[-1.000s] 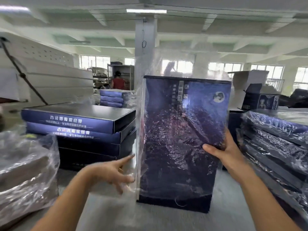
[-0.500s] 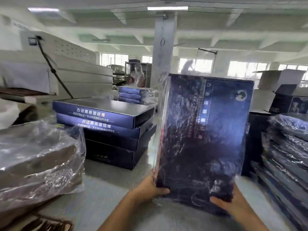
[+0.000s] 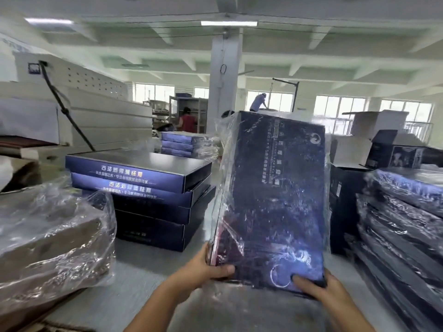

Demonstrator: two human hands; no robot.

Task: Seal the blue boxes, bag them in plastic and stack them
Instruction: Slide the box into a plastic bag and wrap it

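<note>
In the head view, we hold the bagged blue box upright at the centre of the frame. Our left hand grips its lower left corner and our right hand its lower right edge, thumbs on the front. The plastic looks slick and loose, so the tall box could slip or tip forward. On its way to the bagged stack at right, a corner might snag film or land askew.
</note>
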